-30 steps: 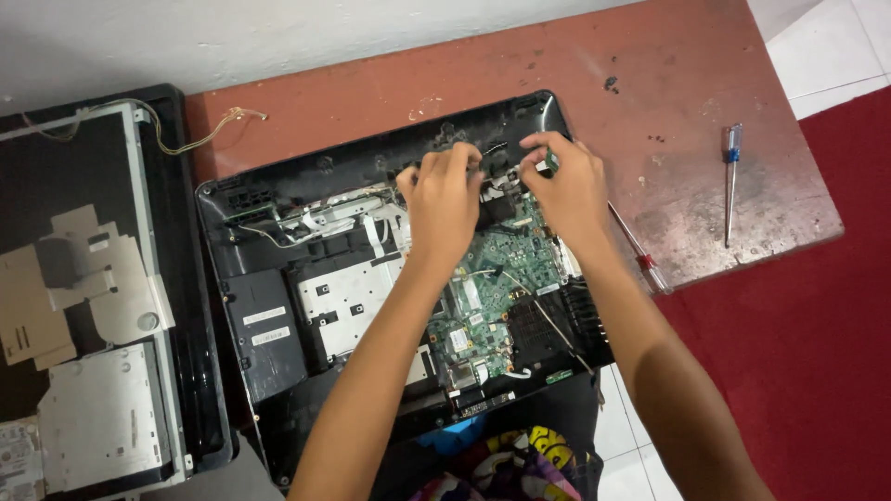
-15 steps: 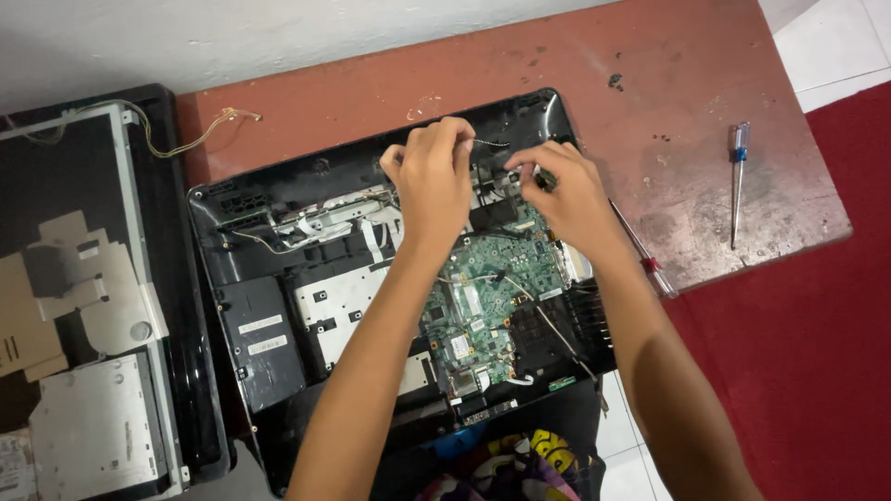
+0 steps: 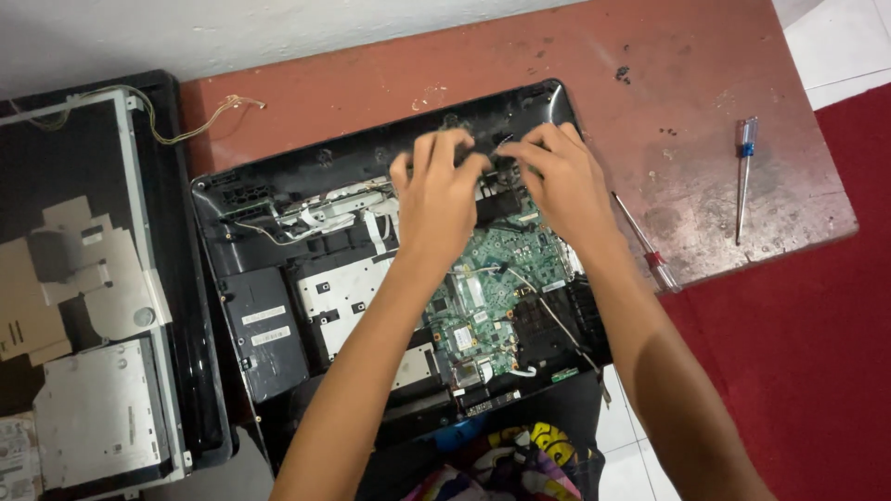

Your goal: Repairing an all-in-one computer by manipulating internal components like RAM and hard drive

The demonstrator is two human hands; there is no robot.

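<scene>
Now your left hand (image 3: 436, 199) and right hand (image 3: 557, 181) sit close together on the opened laptop base (image 3: 278, 186), fingers bent, pressing near its back edge. Below your fingers lies the green circuit board (image 3: 501, 269).

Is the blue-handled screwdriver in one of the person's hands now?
No, the blue-handled screwdriver lies alone on the red table, far from both hands.

Opened laptop base (image 3: 278, 325): fills table middle. Both hands crowd its far edge. Right: bare red tabletop (image 3: 687, 111), broken by red-handled screwdriver (image 3: 645, 243) and blue-handled screwdriver (image 3: 744, 172). Left: detached screen panel (image 3: 93, 278) blocks passage.
</scene>
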